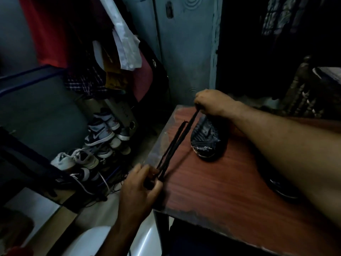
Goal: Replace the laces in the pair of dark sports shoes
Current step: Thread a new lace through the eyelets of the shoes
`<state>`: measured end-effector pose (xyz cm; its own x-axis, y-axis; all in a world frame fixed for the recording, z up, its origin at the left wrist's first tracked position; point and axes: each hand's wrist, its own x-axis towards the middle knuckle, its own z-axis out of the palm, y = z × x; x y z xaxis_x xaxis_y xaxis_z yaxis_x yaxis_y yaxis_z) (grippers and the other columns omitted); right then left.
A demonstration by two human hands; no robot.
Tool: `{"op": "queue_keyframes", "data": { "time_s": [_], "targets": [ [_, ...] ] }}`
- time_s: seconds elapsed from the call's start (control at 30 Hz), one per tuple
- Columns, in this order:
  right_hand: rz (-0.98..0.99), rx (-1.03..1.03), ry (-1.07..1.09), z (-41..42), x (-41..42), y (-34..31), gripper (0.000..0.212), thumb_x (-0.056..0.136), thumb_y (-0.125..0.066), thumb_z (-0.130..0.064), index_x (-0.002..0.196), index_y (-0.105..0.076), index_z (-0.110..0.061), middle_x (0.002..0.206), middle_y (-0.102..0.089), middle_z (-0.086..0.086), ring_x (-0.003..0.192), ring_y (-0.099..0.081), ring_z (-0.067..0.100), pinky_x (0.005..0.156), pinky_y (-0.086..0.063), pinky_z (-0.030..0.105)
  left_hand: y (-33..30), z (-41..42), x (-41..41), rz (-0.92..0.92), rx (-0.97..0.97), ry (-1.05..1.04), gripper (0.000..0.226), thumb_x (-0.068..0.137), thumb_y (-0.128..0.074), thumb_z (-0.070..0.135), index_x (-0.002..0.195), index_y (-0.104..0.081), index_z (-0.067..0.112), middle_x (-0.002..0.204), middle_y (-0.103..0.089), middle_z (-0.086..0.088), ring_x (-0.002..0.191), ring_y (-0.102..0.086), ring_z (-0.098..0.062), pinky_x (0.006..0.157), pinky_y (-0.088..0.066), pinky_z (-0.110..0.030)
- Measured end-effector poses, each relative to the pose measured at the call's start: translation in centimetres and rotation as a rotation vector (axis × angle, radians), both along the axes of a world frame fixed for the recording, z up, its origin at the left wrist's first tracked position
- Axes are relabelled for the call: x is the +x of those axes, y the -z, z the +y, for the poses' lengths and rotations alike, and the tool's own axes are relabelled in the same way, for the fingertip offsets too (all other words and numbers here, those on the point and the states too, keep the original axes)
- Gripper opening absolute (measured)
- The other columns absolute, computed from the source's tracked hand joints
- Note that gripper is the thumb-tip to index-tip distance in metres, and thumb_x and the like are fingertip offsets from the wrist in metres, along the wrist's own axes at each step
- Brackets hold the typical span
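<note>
Head view. Shoe pile (96, 145): on floor, left of table (221, 191). Left hand (140, 189): at table's near-left edge, fingers pinching laces (175, 143). Laces: stretched taut over table. Shoe (208, 139): on table. Right hand (212, 102): over shoe, fingers pinching laces' far end.

Premises: a dim, cramped room in a private home, evidently a bedroom or dressing corner; clothes (118, 58) hang crowded from a rail at the rear left, a red garment (46, 28) among them; pairs of sneakers (99, 137) are heaped on the floor beneath. A painted door (184, 43) with a latch stands behind; a worn wood-grain table (212, 191) occupies the right; a zipped fabric wardrobe (33, 100) fills the left.
</note>
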<state>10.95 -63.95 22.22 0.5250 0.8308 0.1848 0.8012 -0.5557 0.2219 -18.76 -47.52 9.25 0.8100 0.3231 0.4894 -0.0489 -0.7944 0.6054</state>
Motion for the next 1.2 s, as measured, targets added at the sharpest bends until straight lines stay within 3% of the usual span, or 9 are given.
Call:
{"op": "queue_keyframes", "data": {
  "time_s": [0.17, 0.33, 0.5, 0.57, 0.73, 0.9, 1.0, 1.07, 1.2],
  "targets": [
    [0.066, -0.097, 0.003, 4.3, 0.5, 2.5, 0.015, 0.09, -0.055, -0.007, 0.1, -0.066, -0.005, 0.105, -0.063, 0.019, 0.097, -0.064, 0.039, 0.075, -0.051, 0.041, 0.4, 0.4, -0.1, 0.033, 0.061, 0.052, 0.011, 0.075, -0.064, 0.036, 0.081, -0.066, 0.027, 0.083, -0.049, 0.02, 0.077, -0.053, -0.002, 0.068, -0.041, -0.014],
    [0.114, -0.127, 0.049, 5.7, 1.0, 5.1, 0.017, 0.098, -0.051, -0.009, 0.11, -0.064, -0.009, 0.116, -0.063, 0.014, 0.106, -0.065, 0.037, 0.083, -0.052, 0.041, 0.8, 0.6, 0.3, 0.089, 0.13, 0.03, 0.017, 0.074, -0.059, 0.039, 0.082, -0.067, 0.026, 0.083, -0.048, 0.015, 0.078, -0.051, -0.01, 0.067, -0.037, -0.016],
    [0.156, -0.076, 0.074, 4.6, 1.0, 4.8, 0.017, 0.095, -0.054, -0.012, 0.11, -0.063, -0.012, 0.112, -0.063, 0.016, 0.103, -0.065, 0.038, 0.083, -0.054, 0.045, 0.7, 0.5, 0.3, 0.094, 0.055, 0.035, 0.03, 0.076, -0.065, 0.043, 0.101, -0.073, 0.029, 0.094, -0.049, 0.014, 0.082, -0.059, -0.006, 0.069, -0.049, -0.018],
    [0.196, 0.028, 0.066, 3.4, 0.2, 4.4, 0.021, 0.093, -0.057, -0.011, 0.112, -0.064, -0.011, 0.111, -0.063, 0.016, 0.106, -0.062, 0.036, 0.086, -0.052, 0.045, 0.0, 0.1, 0.1, 0.076, 0.037, 0.043, 0.04, 0.076, -0.065, 0.046, 0.112, -0.072, 0.03, 0.098, -0.046, 0.01, 0.088, -0.058, -0.006, 0.075, -0.044, -0.011],
    [0.238, 0.352, 0.087, -2.8, -3.6, 4.7, 0.03, 0.088, -0.064, -0.017, 0.117, -0.062, -0.009, 0.113, -0.061, 0.014, 0.11, -0.057, 0.034, 0.088, -0.049, 0.042, -2.2, -2.6, 0.4, 0.025, 0.259, 0.026, 0.044, 0.086, -0.057, 0.044, 0.123, -0.07, 0.023, 0.114, -0.055, 0.002, 0.1, -0.056, -0.019, 0.082, -0.047, -0.039],
    [0.126, 0.564, 0.136, -12.9, -8.9, 6.4, 0.031, 0.083, -0.062, -0.031, 0.108, -0.067, -0.013, 0.108, -0.063, 0.008, 0.113, -0.056, 0.031, 0.104, -0.044, 0.042, -2.9, -7.1, 6.8, 0.08, 0.364, 0.261, 0.058, 0.092, -0.054, 0.056, 0.142, -0.056, 0.027, 0.15, -0.048, -0.004, 0.135, -0.049, -0.026, 0.111, -0.041, -0.044],
    [0.14, 0.599, 0.294, -18.5, -12.1, 8.0, 0.036, 0.083, -0.066, -0.036, 0.115, -0.065, -0.018, 0.116, -0.058, 0.003, 0.124, -0.051, 0.029, 0.113, -0.032, 0.041, -3.4, -10.0, 13.1, 0.28, 0.358, 0.236, 0.092, 0.082, -0.037, 0.08, 0.155, -0.043, 0.024, 0.166, -0.03, -0.01, 0.152, -0.028, -0.027, 0.125, -0.02, -0.047],
    [0.279, 0.581, 0.429, -21.9, -14.0, 9.0, 0.045, 0.089, -0.066, -0.043, 0.13, -0.058, -0.024, 0.133, -0.05, -0.002, 0.135, -0.041, 0.024, 0.115, -0.03, 0.04, -3.5, -12.6, 15.8, 0.46, 0.411, 0.23, 0.101, 0.08, -0.025, 0.083, 0.161, -0.032, 0.024, 0.17, -0.019, -0.009, 0.155, -0.022, -0.027, 0.126, -0.014, -0.043],
    [0.534, 0.627, 0.517, -25.4, -16.4, 11.1, 0.052, 0.104, -0.047, -0.043, 0.153, -0.037, -0.032, 0.165, -0.019, -0.015, 0.153, -0.009, 0.008, 0.121, -0.011, 0.028, -2.3, -17.0, 16.2, 0.482, 0.514, 0.232, 0.068, 0.099, -0.029, 0.046, 0.16, -0.033, 0.017, 0.169, -0.019, -0.018, 0.143, -0.043, -0.039, 0.112, -0.04, -0.045]
  ]
}}
